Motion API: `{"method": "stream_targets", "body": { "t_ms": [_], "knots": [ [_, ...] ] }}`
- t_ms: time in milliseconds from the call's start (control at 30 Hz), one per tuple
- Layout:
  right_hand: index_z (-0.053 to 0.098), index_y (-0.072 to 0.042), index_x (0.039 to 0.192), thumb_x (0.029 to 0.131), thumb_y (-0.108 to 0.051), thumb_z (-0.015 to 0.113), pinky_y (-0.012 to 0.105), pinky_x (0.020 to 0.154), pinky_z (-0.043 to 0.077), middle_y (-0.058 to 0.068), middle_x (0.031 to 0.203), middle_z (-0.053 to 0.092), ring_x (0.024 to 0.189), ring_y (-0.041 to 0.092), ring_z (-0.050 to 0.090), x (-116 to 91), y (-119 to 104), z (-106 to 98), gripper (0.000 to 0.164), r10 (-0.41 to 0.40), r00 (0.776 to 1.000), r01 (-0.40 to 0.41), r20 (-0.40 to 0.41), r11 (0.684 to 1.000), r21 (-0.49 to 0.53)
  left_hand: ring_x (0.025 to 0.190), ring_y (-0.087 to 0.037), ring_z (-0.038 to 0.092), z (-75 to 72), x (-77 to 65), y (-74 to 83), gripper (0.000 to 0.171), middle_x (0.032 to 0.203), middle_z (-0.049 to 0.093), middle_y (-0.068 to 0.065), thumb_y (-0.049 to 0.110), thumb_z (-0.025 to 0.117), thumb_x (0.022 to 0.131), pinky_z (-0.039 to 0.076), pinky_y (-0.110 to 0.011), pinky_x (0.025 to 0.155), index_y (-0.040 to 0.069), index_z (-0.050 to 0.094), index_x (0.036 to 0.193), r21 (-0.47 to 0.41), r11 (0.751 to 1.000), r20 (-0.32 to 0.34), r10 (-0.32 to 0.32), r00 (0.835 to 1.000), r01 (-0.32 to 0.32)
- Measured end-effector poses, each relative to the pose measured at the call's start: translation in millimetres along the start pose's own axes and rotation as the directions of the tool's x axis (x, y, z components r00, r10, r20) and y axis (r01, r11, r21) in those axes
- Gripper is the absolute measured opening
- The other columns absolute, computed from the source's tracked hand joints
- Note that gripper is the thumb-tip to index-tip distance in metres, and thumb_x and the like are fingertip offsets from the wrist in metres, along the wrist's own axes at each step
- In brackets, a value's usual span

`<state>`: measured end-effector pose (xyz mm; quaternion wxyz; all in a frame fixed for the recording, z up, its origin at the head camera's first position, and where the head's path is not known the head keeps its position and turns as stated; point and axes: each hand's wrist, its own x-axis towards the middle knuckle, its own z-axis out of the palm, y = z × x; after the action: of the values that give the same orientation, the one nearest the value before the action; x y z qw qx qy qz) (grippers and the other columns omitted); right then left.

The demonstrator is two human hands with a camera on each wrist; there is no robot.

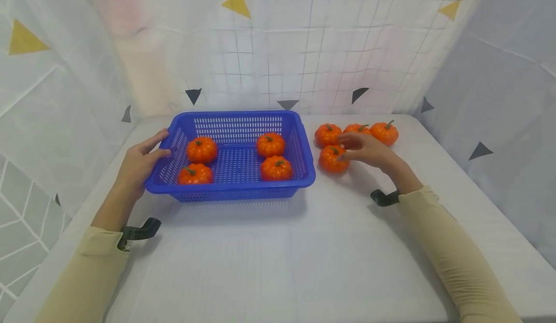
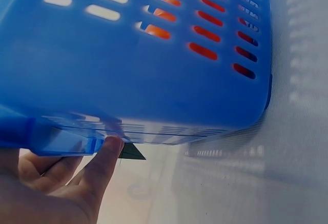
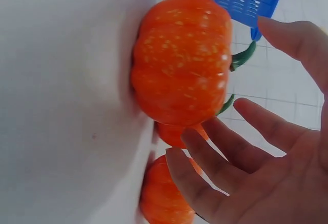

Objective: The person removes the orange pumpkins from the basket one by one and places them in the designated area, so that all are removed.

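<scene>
A blue plastic basket with slotted walls stands on the table. My left hand grips its left rim, with the thumb over the edge; the left wrist view shows fingers beneath the rim. Inside the basket lie two orange pumpkins on the left, such as the back one, and two on the right, such as the front one. To the right of the basket, my right hand hovers with spread fingers beside the nearest loose pumpkin, holding nothing. Its green stem points toward the gap between thumb and fingers.
Behind the nearest loose pumpkin sit three more in a row: a left one, a middle one partly behind my right hand, and a right one. The white table is bordered by patterned cloth at the back and sides.
</scene>
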<state>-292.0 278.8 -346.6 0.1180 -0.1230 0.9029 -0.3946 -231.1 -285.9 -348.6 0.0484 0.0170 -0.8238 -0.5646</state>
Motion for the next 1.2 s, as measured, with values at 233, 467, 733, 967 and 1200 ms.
{"method": "stream_targets", "body": {
  "t_ms": [233,467,733,967,1200],
  "knots": [
    [0.055,-0.004,0.146,0.097,-0.03,0.075,0.063,0.108,0.043,0.02,0.146,0.056,0.137,0.039,0.046,-1.3,-11.5,-3.5,0.059,-0.034,0.997,0.031,-0.063,0.998,-0.047,0.157,-0.027,0.013,-0.1,0.5,-0.7,0.057,0.168,0.029,-0.002,0.022,0.056,0.108,0.013,-0.053,0.124,0.016,0.039,0.161,0.005,1.0,0.001,-0.007,1.0,0.007],
    [0.05,-0.007,0.15,0.097,-0.032,0.074,0.06,0.104,0.048,0.019,0.148,0.054,0.135,0.038,0.05,-1.5,-28.8,-6.3,0.064,-0.032,0.993,0.031,-0.111,0.999,-0.017,0.157,-0.027,0.014,0.4,-0.6,1.0,0.056,0.167,0.03,-0.002,0.022,0.057,0.107,0.013,-0.054,0.124,0.016,0.04,0.161,0.005,1.0,-0.006,-0.002,1.0,0.002],
    [0.055,-0.008,0.146,0.097,-0.029,0.075,0.056,0.099,0.053,0.016,0.145,0.057,0.133,0.035,0.054,-0.8,-46.7,-9.0,0.057,-0.097,0.985,0.102,-0.144,0.994,0.028,0.157,-0.027,0.014,-0.3,-0.1,2.0,0.056,0.167,0.031,-0.002,0.022,0.057,0.107,0.013,-0.053,0.124,0.016,0.04,0.16,0.004,1.0,-0.005,0.0,1.0,0.0],
    [0.057,-0.008,0.144,0.097,-0.024,0.074,0.057,0.104,0.049,0.013,0.142,0.06,0.134,0.035,0.053,1.9,-66.1,-8.4,0.053,-0.154,0.979,0.156,-0.134,0.988,0.004,0.157,-0.026,0.014,-0.1,0.6,2.9,0.057,0.167,0.031,-0.002,0.022,0.058,0.107,0.013,-0.052,0.124,0.015,0.04,0.16,-0.01,1.0,0.001,-0.005,1.0,0.005],
    [0.057,-0.01,0.145,0.096,-0.027,0.076,0.059,0.105,0.047,0.01,0.142,0.06,0.134,0.031,0.054,5.5,-90.6,-2.8,0.055,-0.2,0.974,0.2,-0.107,0.98,-0.006,0.157,-0.026,0.013,0.1,0.3,1.3,0.057,0.167,0.031,0.0,0.023,0.058,0.107,0.012,-0.052,0.124,0.017,0.04,0.16,-0.017,1.0,0.0,-0.024,1.0,0.024]
  ]
}}
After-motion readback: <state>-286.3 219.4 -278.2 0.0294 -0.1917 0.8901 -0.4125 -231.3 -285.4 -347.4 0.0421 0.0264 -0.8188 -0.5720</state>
